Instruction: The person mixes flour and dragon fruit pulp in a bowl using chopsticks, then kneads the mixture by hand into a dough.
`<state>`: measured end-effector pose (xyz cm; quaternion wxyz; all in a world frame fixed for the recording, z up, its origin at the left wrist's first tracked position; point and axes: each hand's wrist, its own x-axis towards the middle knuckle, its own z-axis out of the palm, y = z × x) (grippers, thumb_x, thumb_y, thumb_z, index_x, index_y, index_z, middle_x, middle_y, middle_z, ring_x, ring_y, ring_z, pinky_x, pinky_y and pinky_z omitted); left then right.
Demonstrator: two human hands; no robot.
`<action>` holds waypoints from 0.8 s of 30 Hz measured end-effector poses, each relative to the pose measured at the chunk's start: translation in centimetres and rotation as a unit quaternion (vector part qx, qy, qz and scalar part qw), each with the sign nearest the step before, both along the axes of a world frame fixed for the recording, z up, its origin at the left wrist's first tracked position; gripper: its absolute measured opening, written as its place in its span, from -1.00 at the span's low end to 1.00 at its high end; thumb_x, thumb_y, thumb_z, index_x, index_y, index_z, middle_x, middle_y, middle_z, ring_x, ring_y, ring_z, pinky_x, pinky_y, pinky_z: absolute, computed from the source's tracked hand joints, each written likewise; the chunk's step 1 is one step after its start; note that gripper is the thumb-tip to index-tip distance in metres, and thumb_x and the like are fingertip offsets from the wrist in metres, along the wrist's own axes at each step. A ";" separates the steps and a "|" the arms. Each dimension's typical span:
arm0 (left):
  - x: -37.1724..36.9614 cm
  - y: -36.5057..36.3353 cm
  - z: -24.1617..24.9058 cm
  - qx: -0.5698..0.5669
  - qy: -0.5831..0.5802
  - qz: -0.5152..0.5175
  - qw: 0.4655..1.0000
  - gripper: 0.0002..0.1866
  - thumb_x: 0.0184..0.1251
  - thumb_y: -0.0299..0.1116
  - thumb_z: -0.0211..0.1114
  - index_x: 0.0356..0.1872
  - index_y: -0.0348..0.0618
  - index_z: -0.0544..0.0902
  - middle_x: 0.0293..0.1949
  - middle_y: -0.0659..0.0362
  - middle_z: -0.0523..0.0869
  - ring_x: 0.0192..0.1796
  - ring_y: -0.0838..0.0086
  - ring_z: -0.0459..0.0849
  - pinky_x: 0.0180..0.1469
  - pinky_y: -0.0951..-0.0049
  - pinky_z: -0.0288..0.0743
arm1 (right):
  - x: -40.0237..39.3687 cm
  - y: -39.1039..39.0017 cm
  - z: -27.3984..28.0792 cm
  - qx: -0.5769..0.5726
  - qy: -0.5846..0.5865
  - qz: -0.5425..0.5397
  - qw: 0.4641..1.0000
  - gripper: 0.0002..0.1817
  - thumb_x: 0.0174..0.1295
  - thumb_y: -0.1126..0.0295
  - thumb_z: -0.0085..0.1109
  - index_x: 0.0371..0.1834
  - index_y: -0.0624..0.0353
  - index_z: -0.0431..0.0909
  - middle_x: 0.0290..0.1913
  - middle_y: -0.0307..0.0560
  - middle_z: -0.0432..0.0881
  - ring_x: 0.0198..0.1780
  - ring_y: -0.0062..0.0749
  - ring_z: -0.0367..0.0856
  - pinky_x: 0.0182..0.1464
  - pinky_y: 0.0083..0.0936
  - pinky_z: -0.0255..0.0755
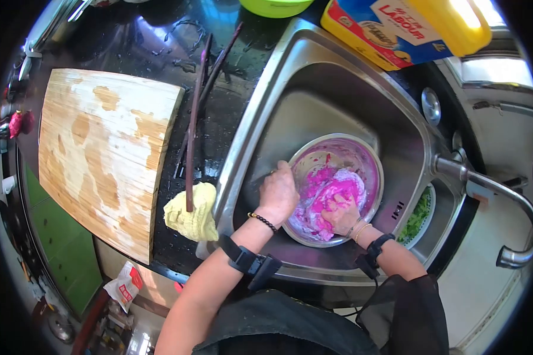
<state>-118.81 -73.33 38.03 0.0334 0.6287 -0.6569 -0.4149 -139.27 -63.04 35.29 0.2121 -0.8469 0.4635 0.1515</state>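
A round metal bowl (378,171) sits in the sink basin, its inner wall smeared with pink. Inside it lies bright pink dough (352,182), streaked with white flour. My left hand (279,190) is closed on the bowl's left rim. Pressed into the dough, my right hand (339,214) has curled fingers that are partly buried in it. Left of the sink, a pale yellow lump that looks like dough (190,220) rests on the counter, with the end of a long dark chopstick (192,148) against it.
The steel sink (278,112) has a curved faucet (503,189) at right and a smaller basin holding a bowl of chopped greens (419,216). A floury wooden board (109,154) lies at left. Behind the sink stand a yellow jug (408,29) and a green bowl (275,6).
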 end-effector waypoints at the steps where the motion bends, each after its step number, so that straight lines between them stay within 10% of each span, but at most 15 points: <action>1: 0.0 -0.1 0.1 0.002 -0.004 0.005 1.000 -0.78 -0.05 -0.62 0.11 -0.31 -0.36 0.35 -0.42 -0.26 0.60 -0.29 -0.12 0.62 -0.19 0.03 0.50 | 0.2 -0.5 -0.4 0.008 0.013 0.017 1.000 -0.76 0.02 0.05 0.03 -0.37 -0.15 0.58 -0.16 -0.18 0.55 0.02 -0.21 0.41 0.00 0.05 0.22; 18: -0.1 0.3 -0.2 0.001 0.005 0.031 0.999 -0.78 -0.04 -0.62 0.13 -0.33 -0.34 0.32 -0.42 -0.22 0.61 -0.30 -0.07 0.64 -0.23 0.10 0.55 | 5.3 -8.9 -5.5 0.032 0.028 0.022 0.999 -0.82 0.05 0.23 -0.02 -0.45 -0.07 0.60 -0.33 -0.14 0.62 -0.05 -0.28 0.55 0.05 -0.08 0.24; 20: 0.1 0.1 0.0 0.010 0.019 0.031 0.999 -0.78 -0.03 -0.62 0.12 -0.33 -0.36 0.32 -0.41 -0.25 0.60 -0.28 -0.08 0.64 -0.22 0.10 0.54 | 5.6 -9.7 -5.0 0.182 0.059 -0.085 0.978 -0.79 0.03 0.18 0.06 -0.35 0.00 0.57 -0.17 0.01 0.60 0.03 -0.16 0.51 0.09 -0.05 0.25; 24: 0.2 0.1 -0.1 0.002 0.027 0.031 0.999 -0.77 -0.03 -0.62 0.13 -0.32 -0.37 0.31 -0.40 -0.27 0.60 -0.26 -0.09 0.63 -0.20 0.10 0.54 | 3.6 -6.9 -2.9 0.030 -0.071 -0.065 0.995 -0.54 0.00 0.15 0.17 -0.02 0.08 0.45 0.02 0.20 0.48 0.14 0.03 0.40 0.16 0.00 0.22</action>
